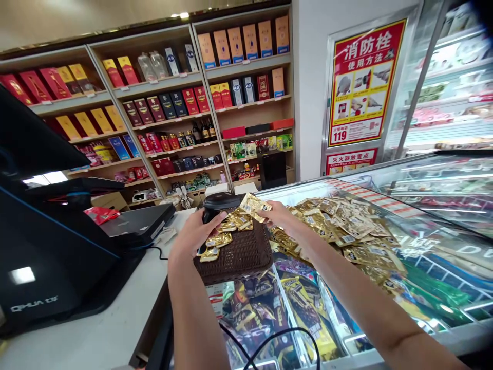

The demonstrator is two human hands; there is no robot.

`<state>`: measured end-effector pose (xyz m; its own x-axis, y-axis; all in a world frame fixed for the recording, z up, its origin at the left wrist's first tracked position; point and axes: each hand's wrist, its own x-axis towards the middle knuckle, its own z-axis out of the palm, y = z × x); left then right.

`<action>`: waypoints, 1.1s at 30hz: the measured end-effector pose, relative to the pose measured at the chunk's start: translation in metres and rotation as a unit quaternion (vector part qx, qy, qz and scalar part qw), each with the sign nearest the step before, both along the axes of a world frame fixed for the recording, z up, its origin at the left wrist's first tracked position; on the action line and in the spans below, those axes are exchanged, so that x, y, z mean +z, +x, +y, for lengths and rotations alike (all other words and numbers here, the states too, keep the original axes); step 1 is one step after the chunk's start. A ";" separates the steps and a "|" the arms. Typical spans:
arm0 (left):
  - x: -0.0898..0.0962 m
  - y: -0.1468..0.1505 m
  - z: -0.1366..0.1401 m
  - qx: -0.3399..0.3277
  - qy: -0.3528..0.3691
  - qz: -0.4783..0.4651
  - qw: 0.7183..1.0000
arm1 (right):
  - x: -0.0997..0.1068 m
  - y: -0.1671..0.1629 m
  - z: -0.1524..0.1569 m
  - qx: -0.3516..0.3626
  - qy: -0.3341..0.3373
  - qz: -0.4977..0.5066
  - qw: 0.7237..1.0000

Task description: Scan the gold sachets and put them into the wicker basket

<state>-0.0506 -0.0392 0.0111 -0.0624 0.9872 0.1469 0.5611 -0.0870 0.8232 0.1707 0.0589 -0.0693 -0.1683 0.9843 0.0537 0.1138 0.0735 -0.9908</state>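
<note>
My left hand [192, 234] is closed around a black handheld barcode scanner [220, 200], whose head points right over the far side of a brown woven basket [241, 252]. Between the fingers of my right hand [278, 215] is a small gold foil packet [252, 204], held just right of the scanner head and above the basket. Several gold packets [220, 239] lie inside the basket along its left and far sides. To the right, a large loose pile of similar packets [342, 218] is heaped on the glass freezer top, partly behind my right forearm.
The glass-topped freezer [435, 241] shows packaged goods inside. A black cable [285, 331] crosses its near part. At left, a black checkout terminal [50, 267] stands on a white counter [111, 334]. Behind are shelves [171, 123] of boxes and bottles, and a red wall poster [365, 85].
</note>
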 end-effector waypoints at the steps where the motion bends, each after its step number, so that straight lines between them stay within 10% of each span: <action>1: 0.000 0.002 0.000 0.000 0.003 0.001 1.000 | 0.005 0.003 -0.001 -0.003 0.007 0.004 1.000; 24: -0.006 0.019 0.013 -0.022 -0.025 0.027 0.999 | 0.022 0.022 -0.005 0.002 0.003 0.041 0.999; 29: -0.006 0.014 0.013 -0.014 -0.020 0.022 0.999 | 0.016 0.046 0.017 -0.115 0.035 -0.059 0.991; 33: -0.004 0.007 0.011 0.008 -0.034 0.039 0.999 | 0.001 0.081 0.040 -0.236 0.043 -0.271 0.932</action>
<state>-0.0441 -0.0286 0.0075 -0.0692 0.9940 0.0848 0.6242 -0.0232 0.7809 0.2522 0.0992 -0.0678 0.2573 0.9516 0.1684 0.6351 -0.0352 -0.7716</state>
